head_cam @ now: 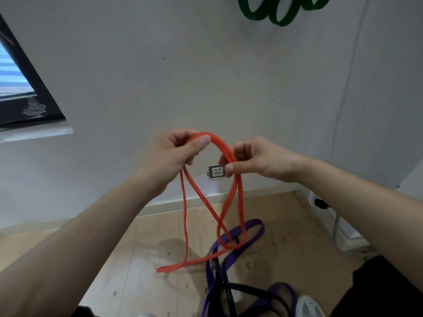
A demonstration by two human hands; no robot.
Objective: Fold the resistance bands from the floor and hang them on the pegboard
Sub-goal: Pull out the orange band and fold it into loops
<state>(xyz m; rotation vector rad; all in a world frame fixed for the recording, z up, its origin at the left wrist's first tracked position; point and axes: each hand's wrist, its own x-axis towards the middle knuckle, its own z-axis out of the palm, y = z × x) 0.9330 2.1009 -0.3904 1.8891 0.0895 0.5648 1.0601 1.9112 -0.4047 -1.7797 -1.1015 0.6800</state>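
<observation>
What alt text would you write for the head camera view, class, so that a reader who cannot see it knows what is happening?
Two bare hands, left hand and right hand, hold an orange resistance band looped at chest height before a white wall. Purple band and black band lie on the wooden floor; a green band hangs above.

Soft, even daylight fills the scene, coming from the window [16,83] at the left, whose panes are blown out pale. Faint, diffuse shadows lie on the wooden floor [142,266]. Wide-angle distortion bends the edges. The picture is slightly soft overall, with no harsh glare.
</observation>
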